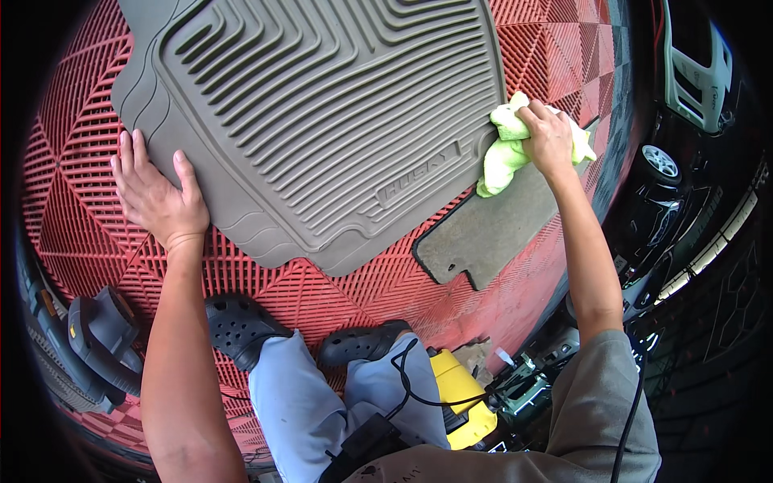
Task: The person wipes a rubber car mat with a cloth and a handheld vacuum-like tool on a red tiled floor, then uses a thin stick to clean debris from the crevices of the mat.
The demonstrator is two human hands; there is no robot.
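Observation:
A large grey-brown ribbed rubber Husky car floor mat (pixel 356 121) lies before me on red slatted floor tiles. My right hand (pixel 548 136) grips a bunched yellow-green microfiber cloth (pixel 507 163) at the mat's right edge. My left hand (pixel 160 196) lies palm down at the mat's left edge, fingers extended, with the thumb over the rubber and nothing held. Under the cloth and to the right of the rubber mat, a smaller grey carpet mat (pixel 489 232) with a dark bound edge rests on the floor.
A dark grey appliance with a curved handle (pixel 99 344) stands at the lower left. Beside my legs is a yellow and black machine (pixel 456 386). A black cable (pixel 441 403) crosses near my knee. Dark cars (pixel 652 217) stand at the right.

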